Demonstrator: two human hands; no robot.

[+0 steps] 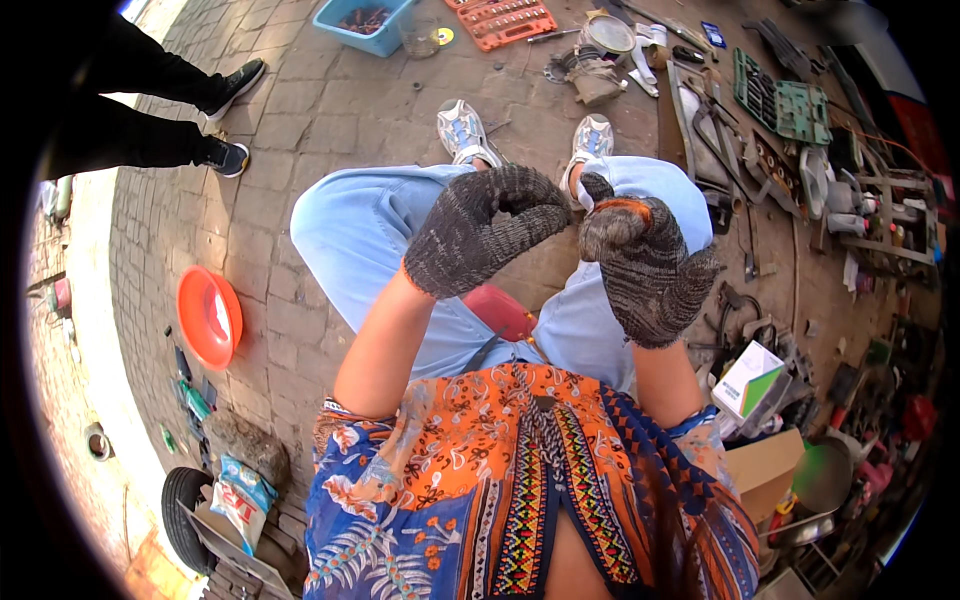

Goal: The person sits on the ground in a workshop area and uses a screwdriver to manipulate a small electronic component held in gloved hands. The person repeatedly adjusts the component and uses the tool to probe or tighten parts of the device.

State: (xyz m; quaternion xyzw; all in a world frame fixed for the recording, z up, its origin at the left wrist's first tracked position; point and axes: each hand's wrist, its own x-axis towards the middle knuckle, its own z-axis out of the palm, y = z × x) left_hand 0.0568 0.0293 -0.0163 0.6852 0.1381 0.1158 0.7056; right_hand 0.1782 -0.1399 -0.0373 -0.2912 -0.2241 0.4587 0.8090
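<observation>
Both my hands wear dark grey knitted gloves and are raised over my lap, between my jeans-clad knees. My left hand (487,232) is closed, fingers curled round toward the thumb, their tips beside the right hand. Whatever it pinches, if anything, is too small to make out. My right hand (652,265) has its fingers folded in and its thumb sticking out to the right. An orange-brown band (625,207) shows at its curled fingers; I cannot tell whether it is a glove edge or a held thing. Beneath me, part of a red seat (502,312) shows.
An orange-red basin (209,317) stands at left, near a tyre (187,518). Ahead are a blue tub (362,30) and an orange socket set (503,22). Tools, a green tool case (800,110) and a white box (748,379) crowd the right. A person's black-trousered legs (150,130) stand far left.
</observation>
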